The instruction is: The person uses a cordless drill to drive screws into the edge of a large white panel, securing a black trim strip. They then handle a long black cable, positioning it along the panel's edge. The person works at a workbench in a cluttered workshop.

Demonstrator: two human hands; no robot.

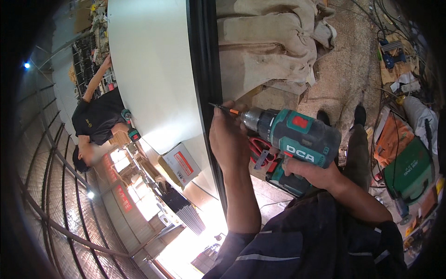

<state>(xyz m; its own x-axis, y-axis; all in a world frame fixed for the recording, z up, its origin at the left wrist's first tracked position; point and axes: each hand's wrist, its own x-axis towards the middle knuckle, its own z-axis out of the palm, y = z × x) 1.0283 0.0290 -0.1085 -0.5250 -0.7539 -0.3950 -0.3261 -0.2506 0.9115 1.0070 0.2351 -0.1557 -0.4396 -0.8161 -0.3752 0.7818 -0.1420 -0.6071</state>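
A teal and black cordless drill [299,137] lies level, its chuck toward the black edge strip [206,83] of a large white panel [153,69]. My right hand [302,169] is wrapped round the drill's handle, above the battery pack. An orange-banded driver bit [231,110] sticks out of the chuck, its dark tip at the black strip. My left hand [228,135] is closed round the bit, fingertips close to the strip. Whether a screw sits at the tip is too small to tell. Red loops [256,148], like scissor handles, show behind the chuck.
Beige cloth-covered bundles [265,51] lie beyond the strip. A box [181,162] rests against the panel. At the left a co-worker [100,116] touches the panel; another drill [131,125] hangs by their waist. A green case [411,169] and cables lie on the right.
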